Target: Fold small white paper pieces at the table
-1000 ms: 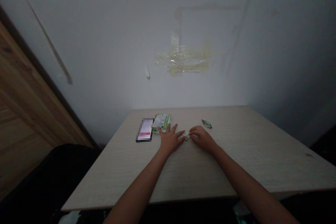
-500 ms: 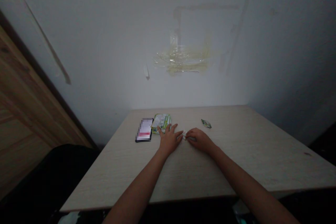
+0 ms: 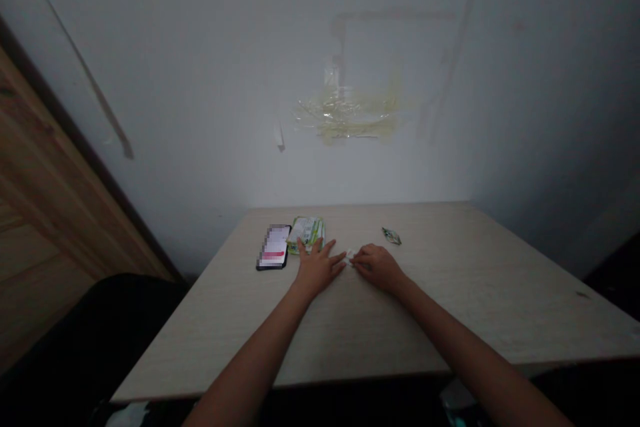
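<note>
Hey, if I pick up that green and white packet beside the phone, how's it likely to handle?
The packet looks low and flat, so it probably won't roll or tip. Its slightly uneven outline suggests a soft wrapper that may flex when lifted.

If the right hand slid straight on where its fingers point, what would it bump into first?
Probably the small white piece, which the right hand may already be touching; the left hand lies just beyond it.
</note>
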Motion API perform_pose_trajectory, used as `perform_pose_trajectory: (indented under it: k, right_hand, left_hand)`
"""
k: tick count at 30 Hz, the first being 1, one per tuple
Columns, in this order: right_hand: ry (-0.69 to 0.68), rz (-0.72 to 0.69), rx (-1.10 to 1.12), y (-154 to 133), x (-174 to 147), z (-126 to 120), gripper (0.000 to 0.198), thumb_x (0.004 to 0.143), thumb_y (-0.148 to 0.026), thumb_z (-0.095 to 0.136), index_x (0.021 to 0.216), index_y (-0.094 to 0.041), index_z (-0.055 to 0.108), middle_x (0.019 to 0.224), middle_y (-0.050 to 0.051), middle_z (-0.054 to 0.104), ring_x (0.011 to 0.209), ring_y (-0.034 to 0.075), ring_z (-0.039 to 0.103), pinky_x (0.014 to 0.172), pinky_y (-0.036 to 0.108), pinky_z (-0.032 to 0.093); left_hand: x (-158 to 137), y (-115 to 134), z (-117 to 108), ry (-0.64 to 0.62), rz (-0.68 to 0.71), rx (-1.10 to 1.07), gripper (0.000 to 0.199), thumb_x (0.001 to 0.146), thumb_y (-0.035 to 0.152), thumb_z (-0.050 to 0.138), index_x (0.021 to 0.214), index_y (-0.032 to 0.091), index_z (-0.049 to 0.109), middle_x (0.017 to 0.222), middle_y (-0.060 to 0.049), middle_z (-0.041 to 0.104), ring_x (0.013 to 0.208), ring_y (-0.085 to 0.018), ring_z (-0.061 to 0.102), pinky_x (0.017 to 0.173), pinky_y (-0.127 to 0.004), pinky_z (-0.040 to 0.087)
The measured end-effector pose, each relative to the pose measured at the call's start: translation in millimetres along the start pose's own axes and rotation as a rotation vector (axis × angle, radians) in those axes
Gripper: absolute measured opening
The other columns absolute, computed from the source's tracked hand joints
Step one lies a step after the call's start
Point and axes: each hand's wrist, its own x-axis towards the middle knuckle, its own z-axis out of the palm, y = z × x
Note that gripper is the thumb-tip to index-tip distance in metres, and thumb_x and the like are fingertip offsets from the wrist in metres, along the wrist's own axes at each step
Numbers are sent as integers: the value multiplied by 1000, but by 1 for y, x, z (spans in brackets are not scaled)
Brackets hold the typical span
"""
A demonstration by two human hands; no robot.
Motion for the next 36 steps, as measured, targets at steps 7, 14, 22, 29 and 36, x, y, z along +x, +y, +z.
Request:
perform_pose_trajectory:
  k: [7, 14, 22, 29, 36]
  right_hand:
    - [-35, 22, -63, -2, 2, -3, 20, 93, -31, 54, 98, -25, 72, 93, 4, 68, 94, 19, 58, 82, 32, 40]
    - [-50, 47, -66, -6, 1, -8, 18, 91, -30, 57, 98, -24, 72, 95, 5, 68, 95, 20, 58, 83, 32, 40]
    - [-35, 18, -1, -1, 1, -3, 18, 91, -29, 57, 98, -24, 73, 93, 5, 68, 95, 19, 58, 84, 32, 42]
    - [41, -11, 147, 7, -1, 4, 18, 89, -26, 59, 99, -25, 75, 95, 5, 71, 95, 19, 60, 88, 33, 45]
    - [74, 8, 240, 9, 0, 7, 19, 86, -25, 62, 99, -23, 75, 97, 6, 71, 96, 20, 61, 90, 35, 46]
  left_hand:
    - [-1, -4, -17, 1, 128, -46, 27, 90, 51, 51, 108, 43, 70, 132, 2, 60, 132, -30, 42, 110, -72, -6]
    - [2, -2, -21, 50, 187, -81, 22, 89, 46, 57, 95, 36, 76, 112, -1, 66, 120, -25, 49, 113, -68, -9]
    - [-2, -4, -21, 84, 195, -117, 22, 89, 44, 56, 89, 34, 77, 108, -1, 66, 115, -24, 52, 114, -67, -7]
    - [-1, 1, -9, 96, 99, -155, 19, 89, 38, 57, 88, 30, 75, 113, -2, 64, 112, -22, 55, 115, -66, -4]
    - [2, 4, 1, 59, -4, -187, 18, 89, 37, 57, 96, 33, 74, 119, -3, 63, 118, -24, 53, 113, -68, -2]
